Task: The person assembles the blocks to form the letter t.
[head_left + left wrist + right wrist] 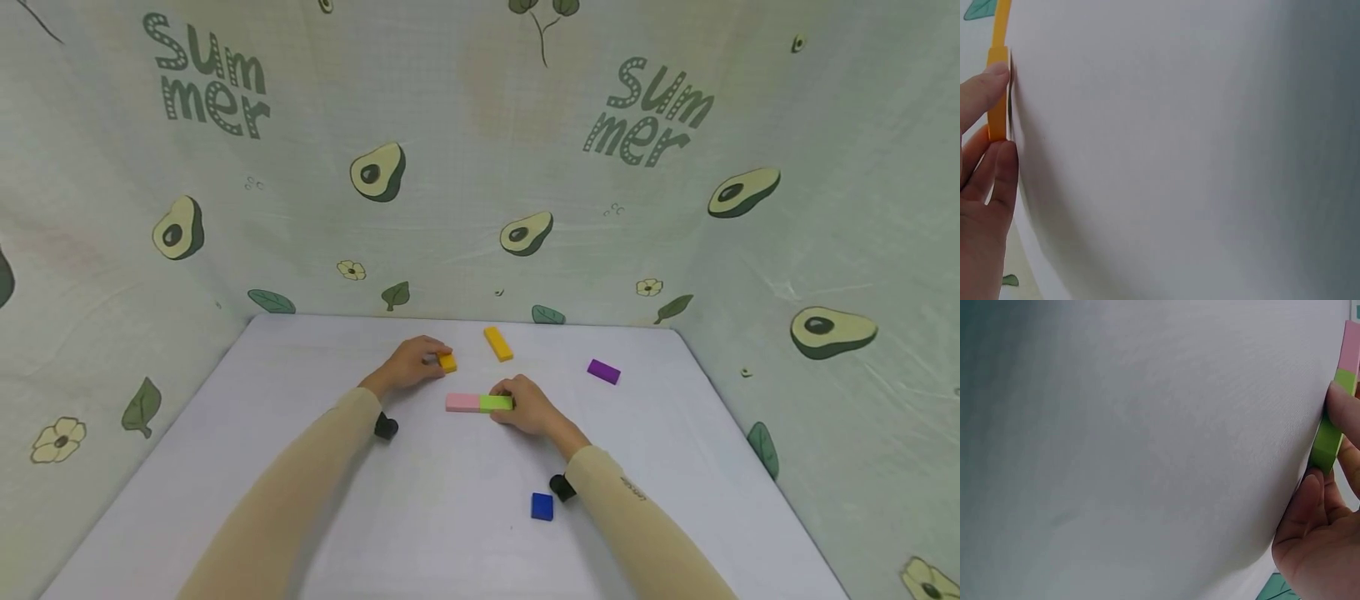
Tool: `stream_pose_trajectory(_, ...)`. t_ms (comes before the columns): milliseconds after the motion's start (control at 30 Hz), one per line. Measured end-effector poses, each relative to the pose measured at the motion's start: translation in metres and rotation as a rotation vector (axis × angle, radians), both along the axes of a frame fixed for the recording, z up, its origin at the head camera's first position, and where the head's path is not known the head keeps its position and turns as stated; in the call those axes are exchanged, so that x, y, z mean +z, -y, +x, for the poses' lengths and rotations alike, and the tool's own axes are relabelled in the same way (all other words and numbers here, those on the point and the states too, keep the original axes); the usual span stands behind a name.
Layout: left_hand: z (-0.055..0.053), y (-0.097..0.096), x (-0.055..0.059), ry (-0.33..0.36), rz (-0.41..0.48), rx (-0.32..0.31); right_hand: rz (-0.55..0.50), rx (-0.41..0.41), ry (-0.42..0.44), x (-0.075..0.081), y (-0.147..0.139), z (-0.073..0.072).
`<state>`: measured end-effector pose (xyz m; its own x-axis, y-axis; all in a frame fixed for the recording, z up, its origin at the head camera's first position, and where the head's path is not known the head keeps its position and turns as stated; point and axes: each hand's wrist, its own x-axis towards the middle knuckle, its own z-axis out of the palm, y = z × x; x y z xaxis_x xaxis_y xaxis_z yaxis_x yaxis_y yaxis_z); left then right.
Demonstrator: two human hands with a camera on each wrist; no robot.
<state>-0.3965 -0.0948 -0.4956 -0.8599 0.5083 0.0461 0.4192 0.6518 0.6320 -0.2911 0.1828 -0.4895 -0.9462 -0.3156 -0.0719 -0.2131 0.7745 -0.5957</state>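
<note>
My left hand [412, 363] pinches a short yellow block [447, 363] at the middle of the white table. In the left wrist view, the thumb and fingers hold this yellow block [997, 119] close over the cloth. My right hand [527, 406] grips a light green block [493, 403], whose left end meets a pink block [462, 403] in one straight row. The right wrist view shows the green block [1327, 445] between thumb and fingers, with the pink block [1350, 347] right at its far end.
Behind the hands lies a longer yellow block [498, 343]. A purple block [603, 372] lies at the right, and a blue square block [542, 507] sits near the right forearm. The printed curtain [450, 233] stands behind the table [420, 517] and along its sides.
</note>
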Motion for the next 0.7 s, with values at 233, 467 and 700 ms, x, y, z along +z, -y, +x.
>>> stream_pose_trajectory(233, 0.002, -0.013, -0.001, 0.006, 0.015, -0.072, -0.018, -0.004, 0.014, 0.003, 0.000, 0.001)
stream_pose_trajectory(467, 0.005, -0.024, 0.002, 0.008, 0.026, -0.142, 0.004, 0.016, -0.007, 0.001, -0.001, 0.001)
stream_pose_trajectory(700, 0.009, -0.030, 0.003, 0.029, 0.030, -0.186, 0.009, 0.012, -0.002, -0.001, -0.001, -0.001)
